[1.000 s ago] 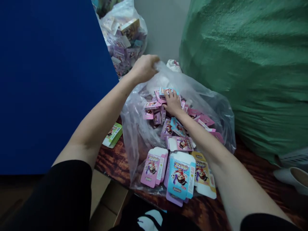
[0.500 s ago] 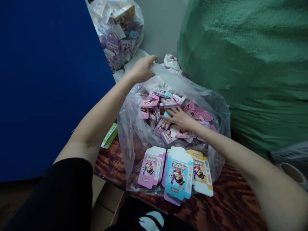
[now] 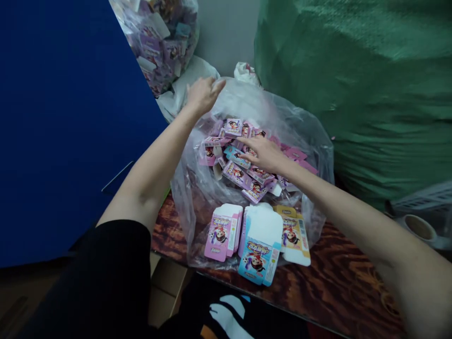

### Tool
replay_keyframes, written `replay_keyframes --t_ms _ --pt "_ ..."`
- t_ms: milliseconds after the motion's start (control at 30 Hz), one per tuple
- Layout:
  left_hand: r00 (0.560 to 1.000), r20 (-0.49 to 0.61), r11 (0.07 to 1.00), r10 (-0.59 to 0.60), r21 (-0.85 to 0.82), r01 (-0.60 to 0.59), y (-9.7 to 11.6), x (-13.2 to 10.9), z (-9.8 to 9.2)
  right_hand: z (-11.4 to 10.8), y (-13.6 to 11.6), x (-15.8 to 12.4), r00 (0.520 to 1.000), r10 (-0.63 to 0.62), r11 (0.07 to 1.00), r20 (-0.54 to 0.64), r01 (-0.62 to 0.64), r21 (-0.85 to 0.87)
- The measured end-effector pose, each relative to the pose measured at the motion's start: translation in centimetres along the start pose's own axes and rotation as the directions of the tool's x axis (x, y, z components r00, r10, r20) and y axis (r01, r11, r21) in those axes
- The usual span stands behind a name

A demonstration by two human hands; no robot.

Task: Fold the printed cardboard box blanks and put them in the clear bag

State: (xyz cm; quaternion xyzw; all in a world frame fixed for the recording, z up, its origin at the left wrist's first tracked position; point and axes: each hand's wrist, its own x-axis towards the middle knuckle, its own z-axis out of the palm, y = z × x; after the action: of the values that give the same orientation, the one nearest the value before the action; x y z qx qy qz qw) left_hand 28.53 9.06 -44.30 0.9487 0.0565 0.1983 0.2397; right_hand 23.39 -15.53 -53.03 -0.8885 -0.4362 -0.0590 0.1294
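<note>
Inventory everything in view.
Open bag: one, clear, centre
Small boxes: many, pink/purple mostly, inside it
Pink cartons: one stack, pink, front left
Blue carton: at least one, blue, front centre
Yellow carton: at least one, yellow, front right
Filled bag: one, clear, upper left
White bundle: one, white, back
Green covering: one, green, right
Blue panel: one, blue, left
Hollow roll: one, pale, right
Cardboard box: one, brown, lower left
Table: one, reddish-brown, beneath
Wall: one, grey, back
Left hand: one, bare, bag's edge
Right hand: one, bare, over boxes

Green sack [image 3: 353, 103] right of your clear bag [image 3: 192, 202], cropped by edges; filled bag [image 3: 160, 54] behind-left of it, cropped too; green item [image 3: 165, 194] left of it, mostly behind your left arm [image 3: 150, 172].
</note>
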Motion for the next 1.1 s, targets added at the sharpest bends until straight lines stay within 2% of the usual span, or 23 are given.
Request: replay_keyframes --t_ms 67,100,133,167,233,300,333,367,433,500,567,600,633,667,700,733,767,800,833,900,967,1033,1100 --pt "0.984 -0.178 1.000 -0.005 -0.024 0.001 0.7 -1.0 0.4 -1.6 1.9 -1.8 0.997 0.058 0.995 -0.055 -0.062 -0.082" --pt "0.967 -0.250 0.998 0.056 -0.019 -0.063 1.1 -1.7 0.7 -2.3 3.2 -2.2 0.991 0.113 0.985 -0.074 -0.122 -0.121" --pt "0.949 -0.275 0.987 0.154 0.003 -0.159 1.3 -2.5 1.2 -2.8 4.7 -2.3 0.979 0.182 0.970 -0.090 -0.193 -0.148" --pt "0.931 -0.237 0.960 0.278 0.031 -0.278 1.4 -3.1 1.8 -3.3 6.2 -2.0 0.962 0.255 0.950 -0.102 -0.269 -0.161" --pt "0.868 -0.020 0.867 0.497 0.039 -0.496 0.8 -3.9 3.2 -3.6 8.8 -1.1 0.918 0.374 0.907 -0.131 -0.391 -0.157" --pt "0.814 0.177 0.829 0.553 -0.024 -0.558 -0.2 -3.8 4.6 -3.3 9.9 -0.1 0.900 0.416 0.890 -0.128 -0.432 -0.146" --pt "0.821 0.210 0.844 0.531 -0.050 -0.534 -0.7 -3.6 5.1 -3.1 9.6 0.0 0.904 0.410 0.893 -0.118 -0.425 -0.147" --pt "0.847 0.202 0.870 0.492 -0.066 -0.489 -1.0 -3.5 5.4 -2.8 8.8 -0.1 0.913 0.393 0.902 -0.111 -0.406 -0.149" --pt "0.902 0.129 0.910 0.413 -0.099 -0.402 -1.0 -4.5 5.3 -2.8 5.8 -1.6 0.931 0.342 0.923 -0.126 -0.358 -0.139" --pt "0.913 0.072 0.909 0.401 -0.157 -0.386 -0.2 -7.8 4.0 -3.2 1.8 -5.0 0.938 0.313 0.940 -0.146 -0.328 -0.095" --pt "0.890 0.134 0.885 0.436 -0.244 -0.397 0.9 -13.5 1.5 -3.7 -2.3 -10.2 0.940 0.333 0.941 -0.071 -0.336 -0.034" --pt "0.866 0.228 0.881 0.445 -0.283 -0.379 1.3 -17.1 0.1 -3.7 -4.2 -13.2 0.933 0.360 0.933 0.004 -0.360 0.000" --pt "0.817 0.365 0.885 0.447 -0.311 -0.345 1.5 -20.8 -1.1 -3.4 -6.0 -16.3 0.917 0.387 0.918 0.100 -0.393 0.053" --pt "0.733 0.524 0.897 0.435 -0.325 -0.300 1.6 -24.6 -2.1 -2.8 -7.5 -19.2 0.883 0.417 0.886 0.217 -0.448 0.123" --pt "0.624 0.669 0.914 0.404 -0.319 -0.251 1.5 -28.2 -2.7 -2.0 -9.0 -21.9 0.833 0.437 0.837 0.338 -0.514 0.185" --pt "0.524 0.778 0.938 0.346 -0.283 -0.200 1.3 -31.5 -2.8 -1.0 -10.2 -24.1 0.770 0.434 0.782 0.467 -0.580 0.229" --pt "0.453 0.848 0.961 0.277 -0.231 -0.154 1.2 -34.4 -2.5 0.2 -11.4 -25.9 0.708 0.439 0.720 0.553 -0.646 0.255" --pt "0.442 0.872 0.977 0.212 -0.184 -0.106 1.2 -36.7 -1.9 1.4 -12.5 -27.1 0.659 0.447 0.661 0.605 -0.699 0.274" --pt "0.433 0.883 0.984 0.180 -0.164 -0.074 1.4 -38.5 -1.0 2.5 -13.6 -27.9 0.630 0.455 0.609 0.630 -0.735 0.296" --pt "0.443 0.892 0.996 0.086 -0.077 -0.037 2.2 -40.7 0.9 4.2 -15.3 -28.3 0.608 0.506 0.515 0.612 -0.782 0.351" --pt "0.460 0.888 1.000 -0.001 0.004 -0.007 3.5 -41.4 2.2 4.9 -16.5 -27.8 0.591 0.577 0.405 0.564 -0.807 0.430" --pt "0.513 0.857 0.998 -0.044 0.016 0.059 4.7 -41.3 2.6 4.8 -16.9 -27.1 0.552 0.645 0.257 0.529 -0.808 0.530" --pt "0.608 0.792 0.986 -0.050 -0.058 0.157 5.5 -40.8 2.6 4.2 -16.8 -26.5 0.506 0.697 0.120 0.508 -0.781 0.613"
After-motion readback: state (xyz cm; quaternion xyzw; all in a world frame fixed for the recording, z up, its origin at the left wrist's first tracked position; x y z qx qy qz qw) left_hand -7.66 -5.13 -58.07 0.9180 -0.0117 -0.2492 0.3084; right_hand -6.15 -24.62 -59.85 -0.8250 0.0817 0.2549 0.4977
